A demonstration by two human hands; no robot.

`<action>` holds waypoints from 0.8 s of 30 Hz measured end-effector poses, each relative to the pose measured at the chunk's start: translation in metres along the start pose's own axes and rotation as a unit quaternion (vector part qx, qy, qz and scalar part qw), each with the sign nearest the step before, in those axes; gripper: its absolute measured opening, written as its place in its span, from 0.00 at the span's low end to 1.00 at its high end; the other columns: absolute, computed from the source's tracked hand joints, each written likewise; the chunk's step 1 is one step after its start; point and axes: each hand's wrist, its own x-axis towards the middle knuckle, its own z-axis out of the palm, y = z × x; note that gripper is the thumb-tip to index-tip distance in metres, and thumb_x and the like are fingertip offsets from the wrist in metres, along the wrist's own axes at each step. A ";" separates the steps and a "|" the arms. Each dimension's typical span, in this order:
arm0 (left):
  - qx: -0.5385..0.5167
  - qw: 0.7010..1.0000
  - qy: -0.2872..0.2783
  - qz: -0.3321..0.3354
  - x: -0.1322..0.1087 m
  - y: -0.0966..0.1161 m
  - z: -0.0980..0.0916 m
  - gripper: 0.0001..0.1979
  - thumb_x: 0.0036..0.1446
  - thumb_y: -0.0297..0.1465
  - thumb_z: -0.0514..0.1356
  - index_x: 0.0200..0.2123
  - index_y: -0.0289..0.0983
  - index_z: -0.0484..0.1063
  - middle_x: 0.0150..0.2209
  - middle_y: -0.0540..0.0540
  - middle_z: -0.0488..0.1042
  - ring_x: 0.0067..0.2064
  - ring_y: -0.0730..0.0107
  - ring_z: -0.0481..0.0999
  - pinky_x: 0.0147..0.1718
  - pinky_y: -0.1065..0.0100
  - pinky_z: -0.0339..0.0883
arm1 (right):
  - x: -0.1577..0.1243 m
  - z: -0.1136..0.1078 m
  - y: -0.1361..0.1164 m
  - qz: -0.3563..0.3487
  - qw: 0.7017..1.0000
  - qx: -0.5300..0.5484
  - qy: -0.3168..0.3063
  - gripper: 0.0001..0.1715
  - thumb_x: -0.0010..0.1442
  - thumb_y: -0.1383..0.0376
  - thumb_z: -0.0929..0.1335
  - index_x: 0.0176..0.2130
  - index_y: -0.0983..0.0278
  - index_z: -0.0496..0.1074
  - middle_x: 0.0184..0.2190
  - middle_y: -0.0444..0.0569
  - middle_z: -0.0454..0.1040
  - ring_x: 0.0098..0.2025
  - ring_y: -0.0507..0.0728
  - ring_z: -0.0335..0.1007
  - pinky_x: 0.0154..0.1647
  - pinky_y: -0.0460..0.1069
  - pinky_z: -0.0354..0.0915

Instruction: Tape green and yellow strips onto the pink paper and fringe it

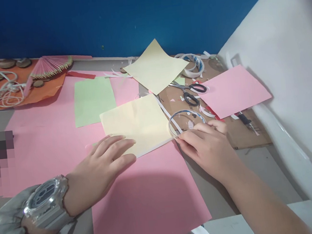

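Note:
My left hand (pixel 102 170) lies flat with its fingers stretched over the lower left of a pale yellow sheet of paper (pixel 137 122). A narrow white strip (pixel 156 146) runs along the lower edge of this sheet. At the sheet's lower right corner, my right hand (pixel 207 147) is closed on a thin roll of tape (pixel 169 123), which stands tilted with its ring in front of the fingers. Another white strip (pixel 166 110) passes by the sheet's right edge. Beneath the yellow paper is a large pink sheet (pixel 150 202).
Black-handled scissors (pixel 191 98), a thicker tape roll (pixel 199 67) and a cutter (pixel 246 120) lie on cardboard (pixel 238 142). Around them are another yellow sheet (pixel 155 67), a pink sheet (pixel 236 91) and a green sheet (pixel 93 101). A folded paper fan (pixel 50 66) and cables (pixel 4 89) are at left.

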 end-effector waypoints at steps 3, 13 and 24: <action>0.002 1.000 -0.001 0.002 0.000 0.000 -0.001 0.19 0.56 0.17 0.49 0.47 0.43 0.66 0.59 0.44 0.61 0.60 0.51 0.56 0.50 0.47 0.60 | 0.001 0.001 0.000 0.001 1.000 -0.008 0.002 0.12 0.58 0.71 0.65 0.24 0.62 0.63 0.17 0.38 0.69 0.27 0.51 0.64 0.42 0.52 0.51; 0.004 1.000 -0.003 0.006 0.000 0.000 -0.001 0.19 0.57 0.17 0.49 0.48 0.42 0.65 0.58 0.42 0.61 0.58 0.50 0.57 0.48 0.46 0.62 | 0.002 0.000 -0.003 -0.001 1.000 -0.022 0.011 0.13 0.57 0.72 0.66 0.24 0.62 0.60 0.16 0.37 0.67 0.26 0.51 0.61 0.40 0.52 0.51; 0.011 1.000 -0.005 0.007 0.001 0.000 -0.002 0.20 0.56 0.17 0.49 0.47 0.42 0.65 0.58 0.42 0.62 0.58 0.49 0.57 0.46 0.45 0.62 | 0.001 0.000 -0.006 -0.015 0.999 -0.051 0.007 0.14 0.55 0.74 0.66 0.23 0.62 0.59 0.14 0.36 0.61 0.25 0.50 0.56 0.39 0.51 0.51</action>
